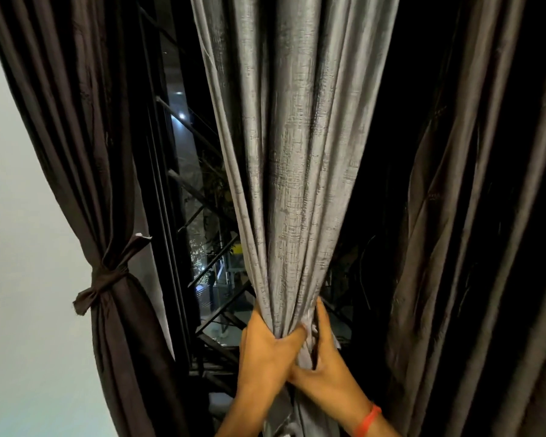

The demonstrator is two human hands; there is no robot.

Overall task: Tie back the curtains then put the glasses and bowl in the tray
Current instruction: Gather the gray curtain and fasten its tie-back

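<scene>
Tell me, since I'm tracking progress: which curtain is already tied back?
The dark brown curtain at far left, cinched by a knotted band. Both hands gather the grey one; the right one hangs loose.

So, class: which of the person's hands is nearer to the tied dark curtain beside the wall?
The left hand. It grips the left side of the grey curtain, on the side facing the tied dark curtain; the right hand holds the far side.

The middle curtain (pixel 297 152) is silvery grey with a fine crosshatched, brushed weave, while the tied curtain (pixel 85 152) at the left and its tie band (pixel 103 280) are plain dark brown. The right curtain (pixel 486 216) is dark grey-brown, the wall (pixel 19 247) pale white-blue, and the wristband (pixel 368 421) orange-red.
</scene>
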